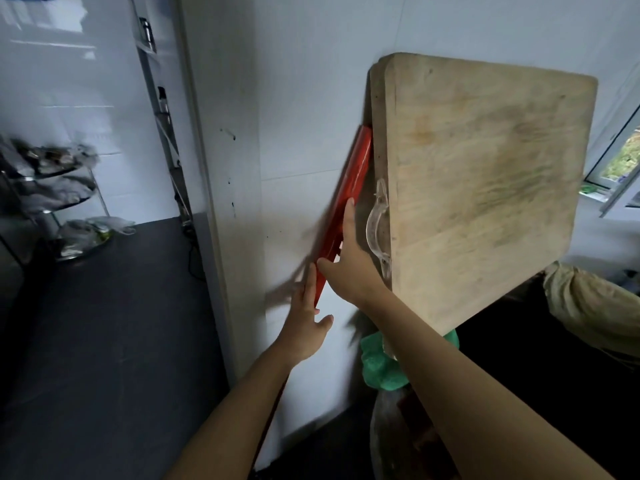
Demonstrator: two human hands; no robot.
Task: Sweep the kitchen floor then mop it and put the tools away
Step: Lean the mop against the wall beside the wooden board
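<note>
Dustpan (349,192), red rigid plastic (probably light), stands at frame centre between wall (294,116) and wooden board (485,181); left hand (306,323) and right hand (349,258) touch it with straight fingers, so grasp the lower edge.

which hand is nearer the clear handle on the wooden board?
Right. The right hand lies beside the clear handle, fingers on the red tool. The left hand is lower and further left, touching the tool's lower end.
</note>
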